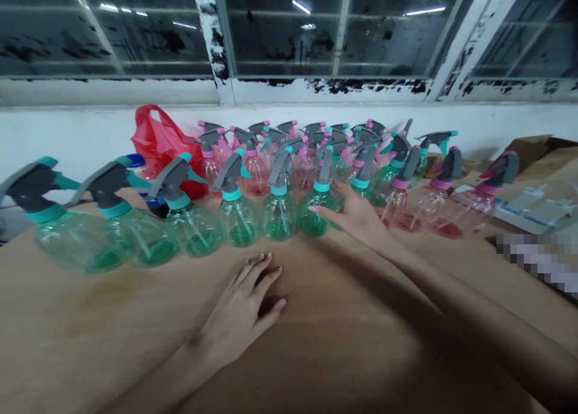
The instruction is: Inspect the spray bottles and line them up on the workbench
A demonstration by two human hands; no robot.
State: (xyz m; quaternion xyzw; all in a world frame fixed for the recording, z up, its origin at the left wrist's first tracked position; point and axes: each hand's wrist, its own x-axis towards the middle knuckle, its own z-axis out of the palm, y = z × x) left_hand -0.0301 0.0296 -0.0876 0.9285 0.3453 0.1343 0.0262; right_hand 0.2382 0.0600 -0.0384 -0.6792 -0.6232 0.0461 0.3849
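Observation:
My left hand [241,308] rests palm down on the wooden table [135,336], its fingers loosely spread and nothing in them. In front of it runs a row of upright spray bottles with grey heads. My right hand [359,215] is closed around a green spray bottle [315,218] with a turquoise collar; the thumb lies across its front and the other fingers are mostly hidden behind it. Just left stands another green spray bottle [279,215], apart from the hand. To the right are pink spray bottles [392,203] with pink collars. Some liquid or tint shows low in the bottles.
Behind the front row, several more pink and green spray bottles [255,167] crowd toward the white wall. A red plastic bag [162,140] and a blue-capped bottle [136,160] stand back left. At right lie a cardboard box [537,155] and a white tray [533,206].

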